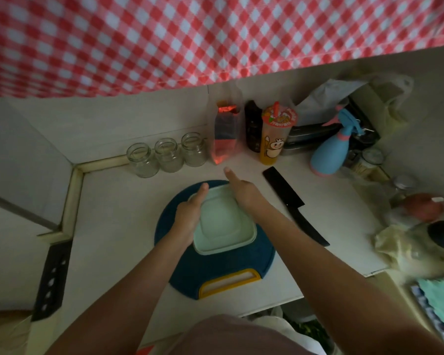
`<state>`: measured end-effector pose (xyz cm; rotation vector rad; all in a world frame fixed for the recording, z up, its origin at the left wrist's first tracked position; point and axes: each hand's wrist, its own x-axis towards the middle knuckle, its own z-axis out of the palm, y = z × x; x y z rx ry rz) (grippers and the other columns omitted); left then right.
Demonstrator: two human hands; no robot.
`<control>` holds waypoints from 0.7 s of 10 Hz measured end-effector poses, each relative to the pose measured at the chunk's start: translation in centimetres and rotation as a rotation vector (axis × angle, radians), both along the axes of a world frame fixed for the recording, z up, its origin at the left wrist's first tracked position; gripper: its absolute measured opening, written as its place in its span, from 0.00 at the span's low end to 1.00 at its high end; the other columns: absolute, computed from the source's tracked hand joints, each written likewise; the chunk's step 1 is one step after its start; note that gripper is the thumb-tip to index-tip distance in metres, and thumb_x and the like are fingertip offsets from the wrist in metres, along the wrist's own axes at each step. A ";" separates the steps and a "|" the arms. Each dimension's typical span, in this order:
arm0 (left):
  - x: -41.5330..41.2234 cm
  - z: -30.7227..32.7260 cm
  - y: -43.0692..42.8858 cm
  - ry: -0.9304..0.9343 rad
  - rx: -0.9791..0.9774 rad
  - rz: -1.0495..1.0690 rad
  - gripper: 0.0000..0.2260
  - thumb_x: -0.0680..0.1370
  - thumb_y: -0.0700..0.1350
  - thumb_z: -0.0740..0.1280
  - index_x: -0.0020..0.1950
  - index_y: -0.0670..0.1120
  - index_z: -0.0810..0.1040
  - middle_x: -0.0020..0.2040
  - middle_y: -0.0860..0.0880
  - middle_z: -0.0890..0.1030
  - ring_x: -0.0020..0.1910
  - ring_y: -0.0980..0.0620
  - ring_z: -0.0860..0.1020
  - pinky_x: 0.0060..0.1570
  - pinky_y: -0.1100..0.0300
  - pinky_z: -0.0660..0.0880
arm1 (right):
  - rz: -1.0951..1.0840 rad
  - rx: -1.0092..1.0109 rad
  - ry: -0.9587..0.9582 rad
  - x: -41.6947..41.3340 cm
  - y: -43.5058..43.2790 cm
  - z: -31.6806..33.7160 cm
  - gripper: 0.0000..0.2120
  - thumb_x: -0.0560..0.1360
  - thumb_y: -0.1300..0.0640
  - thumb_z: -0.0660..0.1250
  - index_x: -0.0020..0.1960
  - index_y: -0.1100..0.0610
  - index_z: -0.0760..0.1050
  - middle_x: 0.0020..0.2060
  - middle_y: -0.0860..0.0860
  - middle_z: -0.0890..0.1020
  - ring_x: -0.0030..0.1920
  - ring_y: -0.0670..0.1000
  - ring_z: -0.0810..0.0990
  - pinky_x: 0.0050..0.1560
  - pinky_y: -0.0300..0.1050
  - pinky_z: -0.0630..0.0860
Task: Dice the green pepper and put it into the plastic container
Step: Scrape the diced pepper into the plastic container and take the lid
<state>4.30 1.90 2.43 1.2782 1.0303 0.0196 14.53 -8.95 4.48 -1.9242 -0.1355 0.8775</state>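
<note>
I am reaching both arms out over the counter (113, 226), and the plastic container (224, 221), pale green with its lid on, is sitting between my two hands on the round blue cutting board (215, 275). My left hand (190, 213) is lying against the container's left side, with its thumb (203, 189) stretched straight toward the far left corner of the lid. My right hand (242, 194) is touching the far right corner, its thumb (230, 175) pointing away from me past the board's far edge. The rest of my fingers are hidden under both hands, so I cannot tell whether they are curling round the container or lying flat against it. The board's yellow handle (202, 288) is facing the near edge of the counter. A black knife (290, 201) is lying flat on the counter just right of the board, apart from my right forearm, blade toward the far side. Along the far wall three glass jars (168, 155) are standing in a row to the left, then a clear bag (224, 139), a dark bottle (253, 129) and a printed cup (274, 135) with a straw, and a blue spray bottle (330, 149) further right. A red and white checked cloth (190, 34) is hanging above it all.
</note>
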 end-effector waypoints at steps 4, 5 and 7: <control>-0.9 2.2 -1.2 -0.163 -0.147 0.126 0.38 0.54 0.66 0.74 0.57 0.46 0.79 0.47 0.44 0.84 0.46 0.45 0.83 0.50 0.48 0.79 | 0.049 -0.125 -0.251 -1.0 -0.5 2.3 0.26 0.77 0.36 0.54 0.31 0.54 0.64 0.30 0.51 0.70 0.30 0.49 0.69 0.35 0.44 0.66; -1.1 2.3 -1.0 -0.139 -0.132 0.099 0.40 0.53 0.68 0.74 0.58 0.46 0.78 0.48 0.44 0.84 0.46 0.45 0.83 0.51 0.47 0.79 | -0.028 -0.089 -0.216 -1.4 -0.4 2.1 0.26 0.76 0.35 0.58 0.31 0.55 0.64 0.29 0.51 0.69 0.29 0.50 0.69 0.31 0.44 0.64; -0.8 3.9 -0.5 -0.226 -0.067 0.069 0.32 0.64 0.71 0.67 0.57 0.49 0.80 0.52 0.47 0.83 0.51 0.47 0.81 0.55 0.49 0.77 | -0.102 -0.104 -0.276 -1.2 -0.3 3.7 0.22 0.78 0.38 0.53 0.32 0.50 0.64 0.31 0.48 0.69 0.31 0.45 0.67 0.38 0.42 0.68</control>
